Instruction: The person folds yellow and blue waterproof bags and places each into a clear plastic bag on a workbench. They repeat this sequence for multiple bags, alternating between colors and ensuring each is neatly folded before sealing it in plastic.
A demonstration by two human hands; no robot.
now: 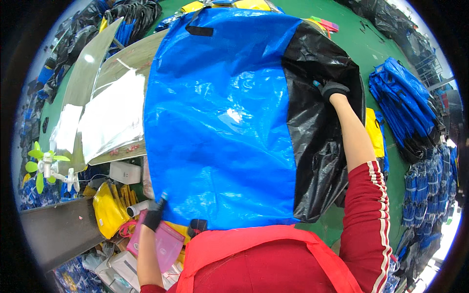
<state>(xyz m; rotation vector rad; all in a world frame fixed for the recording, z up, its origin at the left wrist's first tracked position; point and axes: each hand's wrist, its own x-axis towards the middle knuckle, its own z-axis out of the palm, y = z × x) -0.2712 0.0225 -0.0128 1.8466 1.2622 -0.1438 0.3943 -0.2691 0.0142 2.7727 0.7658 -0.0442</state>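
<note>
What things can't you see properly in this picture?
- Head view: the table is mostly covered by the big blue bag.
- The right hand has its fingertips buried in the black bag.
- The left hand has its grip blocked by the blue bag's corner.
- Blue stacks bend and blur at the rim.

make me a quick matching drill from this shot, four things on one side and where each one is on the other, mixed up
Things:
1. left hand
2. right hand
3. small green fan
4. stack of blue bags

Places:
A. far left, beside the silvery sheets
B. on the green floor at the right
C. gripping the lower left corner of the big blue bag
D. up at the black section on the big blue bag's right side

Pairs: 1-C, 2-D, 3-A, 4-B
</note>
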